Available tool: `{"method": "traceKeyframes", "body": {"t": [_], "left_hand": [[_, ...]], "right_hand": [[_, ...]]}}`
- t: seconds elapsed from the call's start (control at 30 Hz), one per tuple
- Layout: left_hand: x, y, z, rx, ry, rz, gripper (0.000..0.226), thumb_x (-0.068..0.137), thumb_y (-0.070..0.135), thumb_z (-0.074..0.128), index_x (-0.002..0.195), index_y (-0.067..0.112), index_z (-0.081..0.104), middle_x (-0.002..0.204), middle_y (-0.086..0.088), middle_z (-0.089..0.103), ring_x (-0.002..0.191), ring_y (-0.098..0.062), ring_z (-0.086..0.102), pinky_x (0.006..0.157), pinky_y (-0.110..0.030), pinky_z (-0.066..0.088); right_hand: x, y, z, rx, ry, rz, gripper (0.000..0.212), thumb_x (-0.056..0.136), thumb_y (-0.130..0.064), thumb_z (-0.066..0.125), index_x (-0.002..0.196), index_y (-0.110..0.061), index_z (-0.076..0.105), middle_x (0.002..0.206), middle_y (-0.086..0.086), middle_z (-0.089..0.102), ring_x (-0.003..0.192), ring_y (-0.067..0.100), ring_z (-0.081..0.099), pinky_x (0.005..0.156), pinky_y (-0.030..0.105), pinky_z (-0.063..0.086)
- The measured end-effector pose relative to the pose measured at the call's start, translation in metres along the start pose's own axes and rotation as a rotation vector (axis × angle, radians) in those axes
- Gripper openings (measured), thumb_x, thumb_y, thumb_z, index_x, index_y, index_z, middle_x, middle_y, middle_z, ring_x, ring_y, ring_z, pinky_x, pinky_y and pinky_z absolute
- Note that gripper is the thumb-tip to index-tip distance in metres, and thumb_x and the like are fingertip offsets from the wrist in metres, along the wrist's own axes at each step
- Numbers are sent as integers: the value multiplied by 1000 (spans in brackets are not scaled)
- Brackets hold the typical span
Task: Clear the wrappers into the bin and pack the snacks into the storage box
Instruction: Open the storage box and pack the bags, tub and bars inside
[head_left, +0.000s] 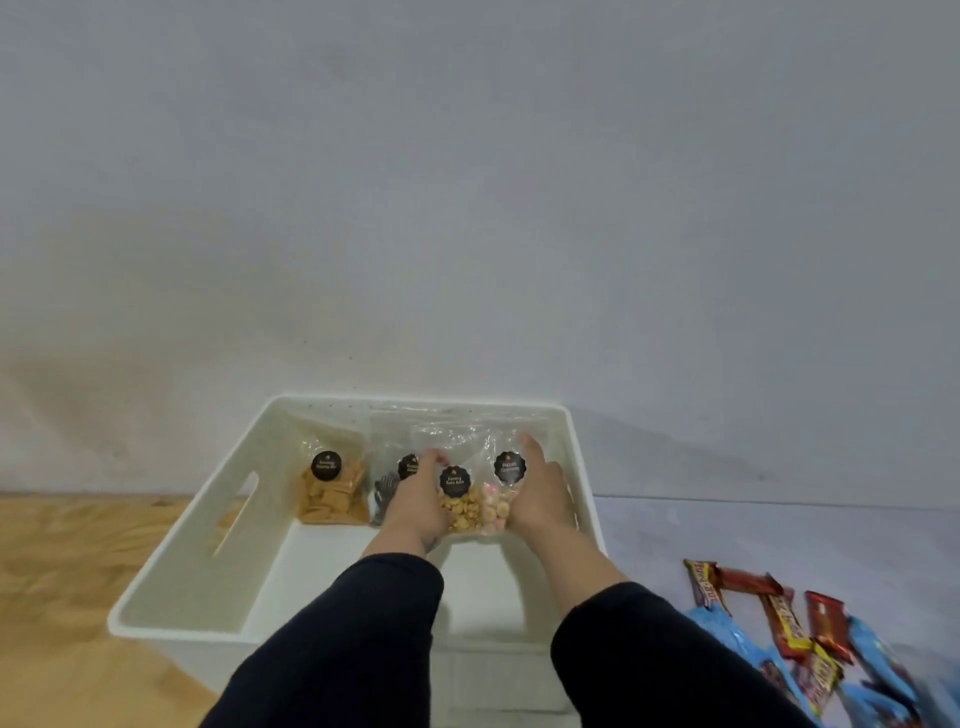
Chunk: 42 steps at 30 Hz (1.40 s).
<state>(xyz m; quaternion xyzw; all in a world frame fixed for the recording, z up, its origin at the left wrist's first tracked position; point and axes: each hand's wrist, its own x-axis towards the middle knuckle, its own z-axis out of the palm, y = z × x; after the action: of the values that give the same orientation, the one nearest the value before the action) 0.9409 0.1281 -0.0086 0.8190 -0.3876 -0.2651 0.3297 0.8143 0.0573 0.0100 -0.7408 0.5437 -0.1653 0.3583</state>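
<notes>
Both arms, in dark sleeves (363, 623), reach into a white storage box (171, 587) that stands against a pale wall (467, 182). The left hand (415, 501) is curled around the left side of a clear bag of tan nuts (460, 506), its fingertips near the bag's black round label. The right hand (540, 493) grips the right side of a clear bag of pink and cream biscuits (493, 512), with the thumb raised along the bag's upper edge. The two bags stand upright and touch each other between the hands, at the far end of the box.

Just beyond the left hand, on its outer side, a bag with dark striped contents (387, 488) stands partly hidden behind the fingers. Further out from that hand stands a bag of golden crackers (332, 493), upright against the far wall of the box. All four bags carry black scalloped labels; the writing is too small to read.

The side wall of the box, well out from the left hand, has a slot handle (236, 512). The box rests partly on a wooden surface (78, 571) on the left-hand side and partly on a grey surface (753, 530) on the right-hand side.

Near the right forearm, outside the box, lie red chocolate bars (737, 582) and blue snack packets (737, 644), overlapping in a loose pile on the grey surface.
</notes>
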Motion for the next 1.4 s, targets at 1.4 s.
{"method": "traceKeyframes", "body": {"t": [1.4], "left_hand": [[-135, 156, -2, 313, -21, 115, 38, 88, 11, 58, 125, 18, 55, 132, -7, 54, 117, -25, 55, 102, -38, 45]], "right_hand": [[-112, 3, -177, -167, -189, -193, 46, 92, -16, 59, 135, -15, 47, 141, 10, 47, 129, 24, 46, 100, 28, 38]]}}
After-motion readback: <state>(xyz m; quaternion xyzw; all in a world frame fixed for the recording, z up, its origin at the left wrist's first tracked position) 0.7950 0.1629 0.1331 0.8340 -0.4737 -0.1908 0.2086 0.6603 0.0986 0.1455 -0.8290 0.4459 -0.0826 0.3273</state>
